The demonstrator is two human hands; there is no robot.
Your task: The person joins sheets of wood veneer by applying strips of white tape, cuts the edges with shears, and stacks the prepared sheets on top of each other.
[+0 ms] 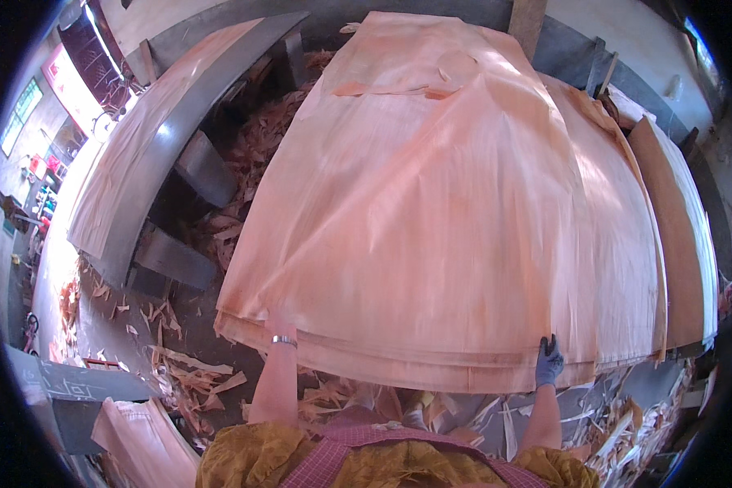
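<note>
A broad, thin pinkish wood veneer sheet (415, 220) lies over a stack of similar sheets (464, 378). A raised diagonal ridge runs from its near left toward the far end. My left hand (281, 320), bare with a metal band at the wrist, is closed on the sheet's near edge at the left corner; its fingers blend with the wood. In a dark grey glove, my right hand (550, 363) grips the same near edge farther right, two fingertips showing on top. A torn loose piece of veneer (394, 89) rests across the far part.
Left of the stack stands a metal-edged bench (171, 122) bearing more veneer. Scraps (191, 374) litter the floor around me. Further sheets (671, 236) stand along the right side, and a veneer pile (142, 439) sits at lower left. A wooden post (527, 24) rises behind.
</note>
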